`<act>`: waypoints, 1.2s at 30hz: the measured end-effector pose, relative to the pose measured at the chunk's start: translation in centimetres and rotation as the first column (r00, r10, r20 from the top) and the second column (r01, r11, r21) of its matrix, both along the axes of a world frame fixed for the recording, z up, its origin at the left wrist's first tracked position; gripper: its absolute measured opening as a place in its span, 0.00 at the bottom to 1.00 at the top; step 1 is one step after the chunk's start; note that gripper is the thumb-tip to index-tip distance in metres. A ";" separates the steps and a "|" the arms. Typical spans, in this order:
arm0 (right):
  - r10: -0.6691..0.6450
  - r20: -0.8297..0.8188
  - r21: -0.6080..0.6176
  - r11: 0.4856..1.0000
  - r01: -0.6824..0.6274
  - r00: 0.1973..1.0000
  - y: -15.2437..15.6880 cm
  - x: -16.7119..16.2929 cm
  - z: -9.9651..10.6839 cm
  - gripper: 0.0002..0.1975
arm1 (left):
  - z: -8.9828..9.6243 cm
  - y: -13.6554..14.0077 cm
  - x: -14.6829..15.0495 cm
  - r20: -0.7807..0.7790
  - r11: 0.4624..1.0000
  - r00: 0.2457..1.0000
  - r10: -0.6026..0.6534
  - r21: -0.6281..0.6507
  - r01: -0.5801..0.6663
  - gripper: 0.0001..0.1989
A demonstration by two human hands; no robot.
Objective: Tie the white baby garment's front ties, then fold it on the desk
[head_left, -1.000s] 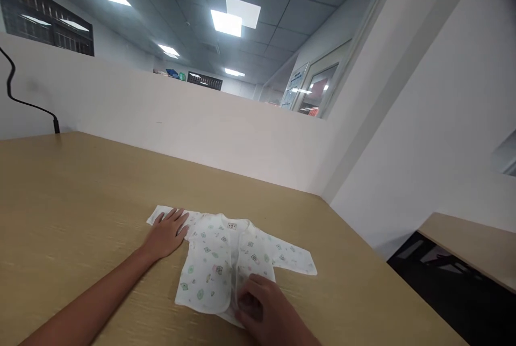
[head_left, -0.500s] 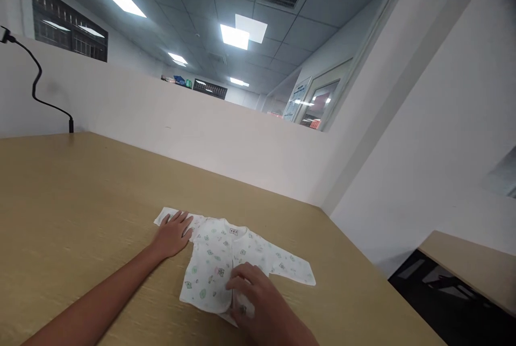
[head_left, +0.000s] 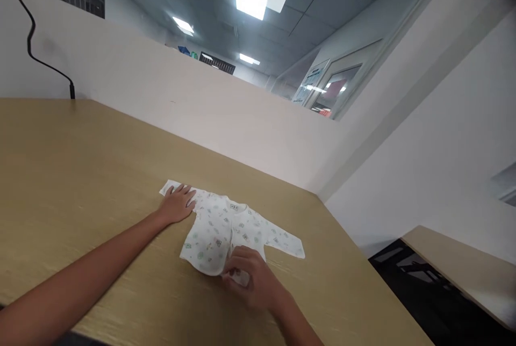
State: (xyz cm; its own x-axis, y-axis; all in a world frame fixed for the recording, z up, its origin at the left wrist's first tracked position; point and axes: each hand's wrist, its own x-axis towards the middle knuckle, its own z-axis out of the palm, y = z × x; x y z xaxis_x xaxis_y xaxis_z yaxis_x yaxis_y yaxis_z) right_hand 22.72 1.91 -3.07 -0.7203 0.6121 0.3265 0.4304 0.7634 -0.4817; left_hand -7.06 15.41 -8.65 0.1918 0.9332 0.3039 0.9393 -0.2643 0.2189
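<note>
A small white baby shirt (head_left: 209, 233) with a print of little figures lies spread on the wooden table, its neck pointing away from me. Flat across its left sleeve rests my left hand (head_left: 177, 203), fingers spread. At the lower front edge, my right hand (head_left: 248, 276) pinches the shirt's hem near the front opening, and the cloth there is raised a little. My right hand covers part of the lower right front. The right sleeve (head_left: 286, 241) stretches out flat to the side.
The wooden table (head_left: 100, 158) runs back to a low white partition (head_left: 201, 104). A black flexible stalk (head_left: 50, 66) rises at the back left. To the right are a white wall (head_left: 423, 147) and a lower wooden surface (head_left: 463, 260) with a dark space beneath.
My right hand has closed its fingers on the hem, and the front edge has lifted slightly. My left hand stays on the sleeve. The view has tilted downward.
</note>
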 end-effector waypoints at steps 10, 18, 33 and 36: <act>-0.060 0.188 -0.167 0.982 0.093 0.980 -0.2 0.8 0.7 0.08 | -0.4 0.2 -0.1 0.041 1.000 0.999 -0.014 0.017 0.014 0.24; -0.012 0.103 -0.261 0.965 0.038 0.995 0.4 1.6 1.1 0.13 | 0.1 0.0 0.0 0.036 1.000 0.999 -0.004 0.009 0.004 0.25; -0.429 0.274 0.162 0.903 0.398 0.861 4.5 2.2 -6.2 0.32 | -0.6 -6.8 7.7 0.041 0.855 0.854 -0.519 0.013 0.519 0.30; -0.429 0.326 0.154 0.903 0.400 0.843 4.0 1.5 -6.2 0.34 | -1.2 -7.4 8.0 -0.002 0.855 0.855 -0.518 -0.012 0.518 0.33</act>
